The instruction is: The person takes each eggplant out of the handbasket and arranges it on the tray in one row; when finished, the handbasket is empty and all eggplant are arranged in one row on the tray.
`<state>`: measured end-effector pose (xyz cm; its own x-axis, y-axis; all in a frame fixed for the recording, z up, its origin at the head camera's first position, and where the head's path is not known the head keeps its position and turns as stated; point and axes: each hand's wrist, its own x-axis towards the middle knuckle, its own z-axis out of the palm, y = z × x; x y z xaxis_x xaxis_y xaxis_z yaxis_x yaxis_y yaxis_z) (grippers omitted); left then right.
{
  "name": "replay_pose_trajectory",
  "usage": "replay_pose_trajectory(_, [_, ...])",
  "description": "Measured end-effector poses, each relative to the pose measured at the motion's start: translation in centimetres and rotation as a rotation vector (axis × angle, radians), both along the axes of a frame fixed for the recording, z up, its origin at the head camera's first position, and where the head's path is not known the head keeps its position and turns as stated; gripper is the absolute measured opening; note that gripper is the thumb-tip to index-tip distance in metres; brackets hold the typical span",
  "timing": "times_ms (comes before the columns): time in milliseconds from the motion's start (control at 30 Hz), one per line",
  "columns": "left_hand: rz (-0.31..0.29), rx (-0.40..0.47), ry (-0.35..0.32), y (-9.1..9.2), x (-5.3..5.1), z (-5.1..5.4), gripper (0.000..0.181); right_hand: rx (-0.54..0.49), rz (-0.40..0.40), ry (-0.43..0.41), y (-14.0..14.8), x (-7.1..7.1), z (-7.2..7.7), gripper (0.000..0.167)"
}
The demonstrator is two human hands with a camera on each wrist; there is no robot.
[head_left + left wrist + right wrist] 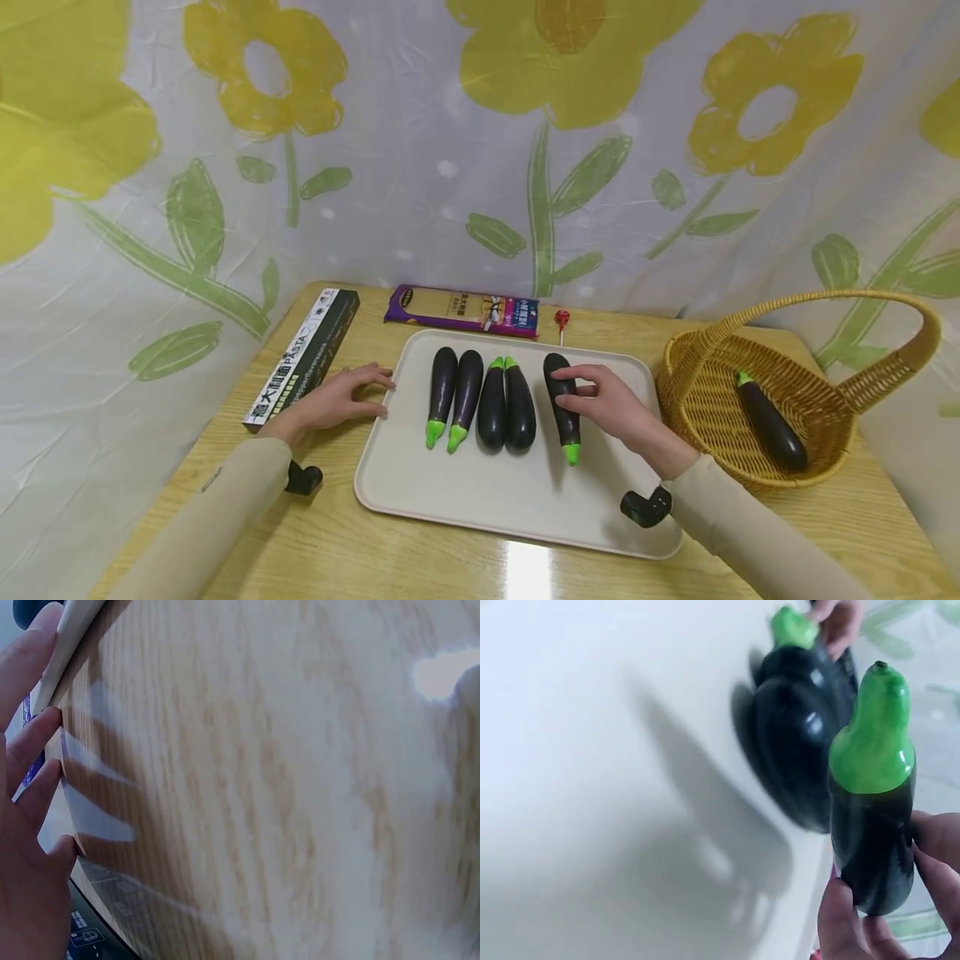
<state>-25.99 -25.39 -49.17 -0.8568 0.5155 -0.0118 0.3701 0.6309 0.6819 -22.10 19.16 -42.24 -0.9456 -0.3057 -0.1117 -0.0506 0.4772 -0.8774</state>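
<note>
My right hand [611,404] pinches a dark eggplant with a green stem [562,408] between thumb and fingers. In the right wrist view this eggplant [874,825] is raised off the tray, its shadow falling on the white surface. Left of it, several more eggplants [491,408] lie side by side on the tray [435,492], some stem toward me, others stem away. My left hand [337,400] is at the tray's left edge, fingers spread and holding nothing; its fingertips are at the rim in the left wrist view.
A wicker basket [678,417] with one eggplant [772,425] inside stands right of the tray. Behind the tray lie a purple pasta packet [461,311] and a red lollipop [562,318]. A black-and-white pasta box [303,358] lies at the left. A flowered curtain [405,192] hangs behind.
</note>
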Motion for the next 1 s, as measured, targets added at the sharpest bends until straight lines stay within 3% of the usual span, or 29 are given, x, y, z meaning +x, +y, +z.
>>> replay_pose_trajectory(200, [-0.003,-0.002,0.017,0.0,0.1,-0.1,0.041,0.063,0.011,0.005,-1.2,-2.0,-1.7,0.035])
replay_pose_trajectory(367, [-0.009,0.000,0.017,0.1,0.1,0.0,0.041,0.101,0.007,0.045,-1.9,-2.9,-2.6,0.034])
replay_pose_trajectory(1000, [-0.021,-0.014,0.012,0.2,0.0,0.4,0.042,0.086,0.006,0.040,-2.5,-3.4,-3.4,0.035])
